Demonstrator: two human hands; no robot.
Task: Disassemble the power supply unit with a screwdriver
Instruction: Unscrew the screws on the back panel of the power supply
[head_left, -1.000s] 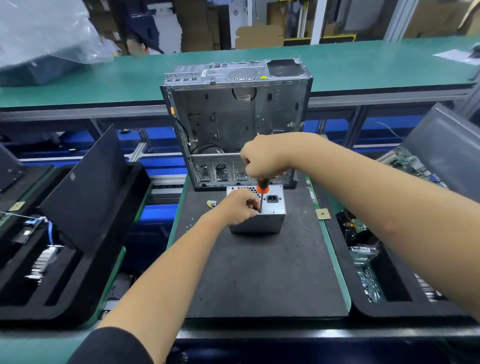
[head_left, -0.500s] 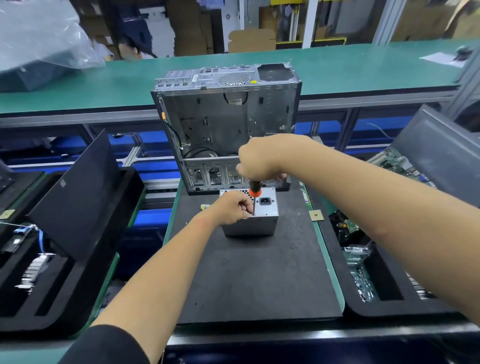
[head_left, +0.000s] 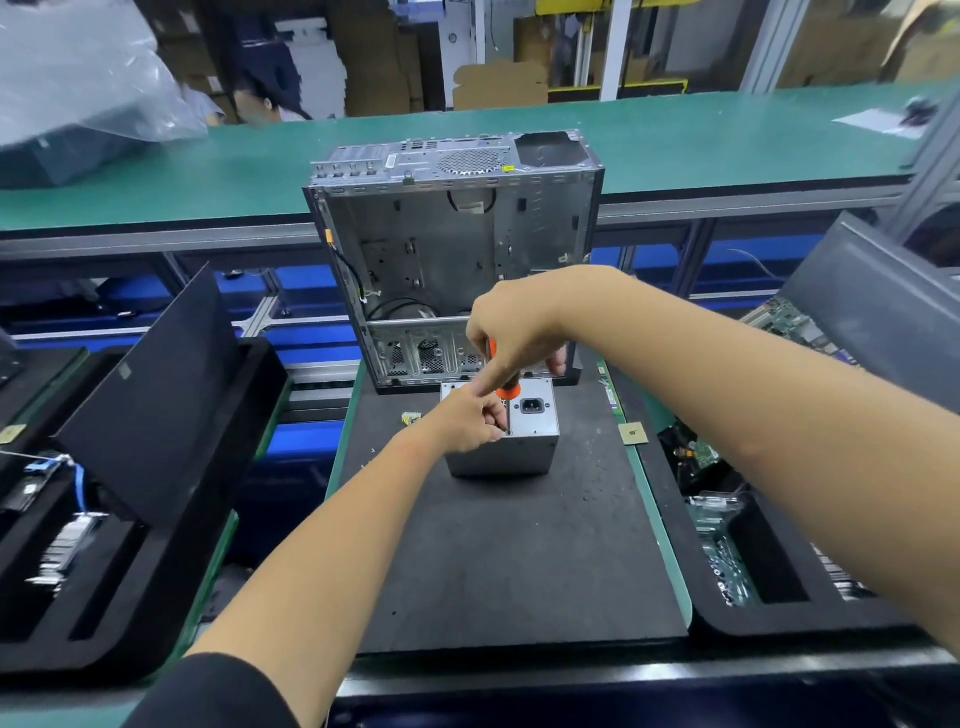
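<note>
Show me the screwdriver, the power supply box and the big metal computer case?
screwdriver (head_left: 506, 391): head view, orange handle below the right hand.
power supply box (head_left: 501, 457): head view, near side wall.
computer case (head_left: 452, 244): head view, inner back panel.

Right hand (head_left: 511, 332) loosened on the screwdriver (head_left: 505, 387) since a second ago: then a closed fist over the handle top with only the orange collar showing, now index finger stretched down along the handle and a strip of orange exposed beside the palm. Left hand (head_left: 467, 423) shifted slightly, fingers (head_left: 496, 415) now pinched close round the shaft at the top face of the power supply unit (head_left: 524, 441).
</note>
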